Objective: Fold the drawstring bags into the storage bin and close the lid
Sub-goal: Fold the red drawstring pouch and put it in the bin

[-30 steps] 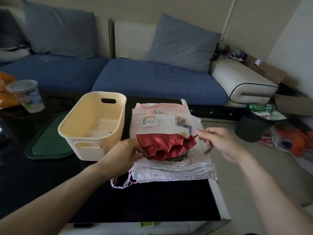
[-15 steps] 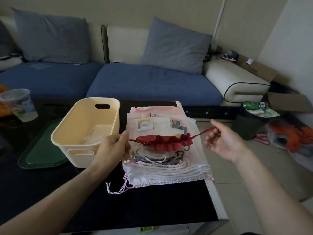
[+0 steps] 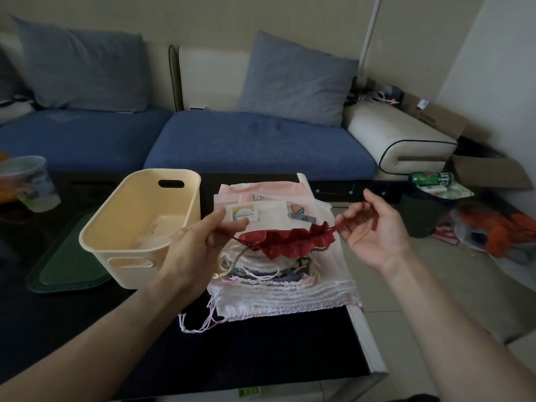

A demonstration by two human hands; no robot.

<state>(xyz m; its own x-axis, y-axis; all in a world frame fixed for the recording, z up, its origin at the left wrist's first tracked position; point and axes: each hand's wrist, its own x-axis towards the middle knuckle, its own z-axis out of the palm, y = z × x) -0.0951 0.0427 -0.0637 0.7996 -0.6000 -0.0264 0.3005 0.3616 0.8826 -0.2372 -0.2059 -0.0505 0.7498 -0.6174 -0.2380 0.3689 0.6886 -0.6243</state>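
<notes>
Drawstring bags (image 3: 285, 274) lie stacked at the centre of the frame on the dark table (image 3: 232, 352), and the red bag (image 3: 290, 240) on top of the pile has its gathered mouth pulled wider than half a second ago, its ruffled rim now stretched into a longer band running left to right across the stack. The left hand (image 3: 197, 245) has risen from beside the bin to above the pile's left edge; its thumb and forefinger pinch the thin red cord at the bag's left end. The right hand (image 3: 374, 227) has moved inward toward the centre, palm up, its fingers loosely curled around the red drawstring (image 3: 359, 217) at the bag's right end.

Left of centre, the cream storage bin (image 3: 136, 227) stands open and upright on the table, holding pale, translucent folded material on its floor; what it is cannot be made out. The green lid (image 3: 66, 262) lies flat just beside the bin, to its lower left and partly behind it. A clear plastic cup (image 3: 32, 184) stands at the left edge.

Below the red bag, the white bags' gathered mouths and loose cords face the bottom of the frame, their closed ends toward the blue sofa (image 3: 255, 140).
</notes>
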